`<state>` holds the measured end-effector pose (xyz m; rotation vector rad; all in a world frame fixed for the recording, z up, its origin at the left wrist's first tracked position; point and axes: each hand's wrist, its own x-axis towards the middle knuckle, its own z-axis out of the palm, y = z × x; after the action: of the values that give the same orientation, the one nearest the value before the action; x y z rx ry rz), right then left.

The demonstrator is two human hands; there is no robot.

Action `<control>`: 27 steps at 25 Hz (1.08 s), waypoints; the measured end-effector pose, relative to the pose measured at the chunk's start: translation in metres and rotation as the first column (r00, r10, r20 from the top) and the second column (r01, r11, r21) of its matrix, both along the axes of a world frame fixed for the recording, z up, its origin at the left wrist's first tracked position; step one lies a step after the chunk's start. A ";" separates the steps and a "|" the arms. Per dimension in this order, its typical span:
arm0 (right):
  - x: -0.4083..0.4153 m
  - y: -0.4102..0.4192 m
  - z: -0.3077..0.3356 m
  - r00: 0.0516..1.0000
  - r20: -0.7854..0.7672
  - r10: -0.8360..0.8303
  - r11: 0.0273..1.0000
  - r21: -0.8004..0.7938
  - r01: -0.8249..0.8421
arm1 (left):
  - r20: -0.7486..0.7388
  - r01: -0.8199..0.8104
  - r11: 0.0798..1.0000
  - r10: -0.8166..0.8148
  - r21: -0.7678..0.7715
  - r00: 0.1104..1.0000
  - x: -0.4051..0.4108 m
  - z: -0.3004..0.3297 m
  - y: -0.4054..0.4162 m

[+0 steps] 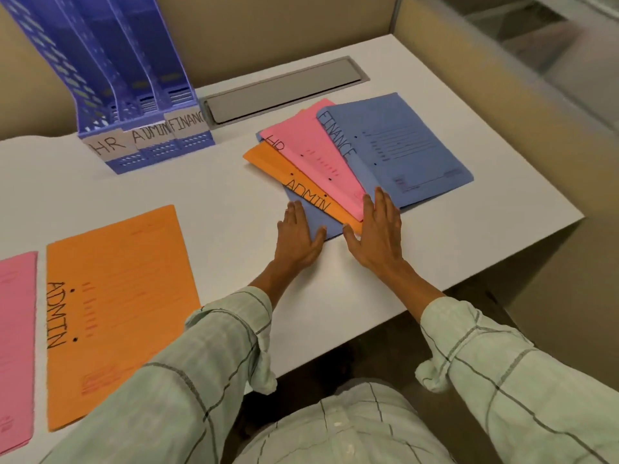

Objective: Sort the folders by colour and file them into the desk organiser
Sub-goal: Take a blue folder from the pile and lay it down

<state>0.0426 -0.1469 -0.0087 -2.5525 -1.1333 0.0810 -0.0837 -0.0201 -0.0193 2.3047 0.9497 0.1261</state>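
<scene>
A fanned stack of folders lies at the right of the white desk (214, 192): a blue FINANCE folder (405, 145) on top, a pink HR folder (315, 155) under it, an orange ADMIN folder (294, 182), and a blue folder (313, 217) at the bottom. My left hand (298, 234) lies flat with its fingers on the bottom blue folder's near corner. My right hand (376, 231) rests flat, fingers spread over the near edges of the pink and orange folders. A separate orange ADMIN folder (117, 306) and a pink folder (15, 346) lie at the near left.
The purple desk organiser (134, 95) stands at the back left, its three slots labelled HR, ADMIN and FINANCE. A grey cable tray lid (284, 90) is set into the desk behind the fan. Beige partition walls close off the back and right. The desk's edge runs close behind my wrists.
</scene>
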 end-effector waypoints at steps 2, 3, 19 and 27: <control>0.036 -0.005 0.002 1.000 -0.004 0.015 0.999 -0.035 -0.016 | -0.037 0.001 0.999 0.000 0.045 0.999 0.027 -0.004 -0.002; 0.050 -0.006 0.003 1.000 -0.015 0.026 0.996 -0.081 -0.027 | -0.063 -0.010 0.997 0.015 0.079 0.998 0.035 -0.007 -0.003; 0.165 -0.004 0.023 0.958 0.193 0.212 0.902 -0.417 -0.116 | -0.163 0.085 0.988 -0.064 0.126 0.985 0.129 -0.015 -0.011; 0.108 -0.007 0.072 0.815 0.525 0.246 0.941 0.072 -0.331 | 0.231 -0.211 0.794 0.401 -0.570 0.887 0.159 0.042 0.005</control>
<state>0.1502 -0.1536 0.0637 -2.2914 -1.6417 -0.6288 0.0751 -0.0146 0.0224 1.5372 1.0200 0.3453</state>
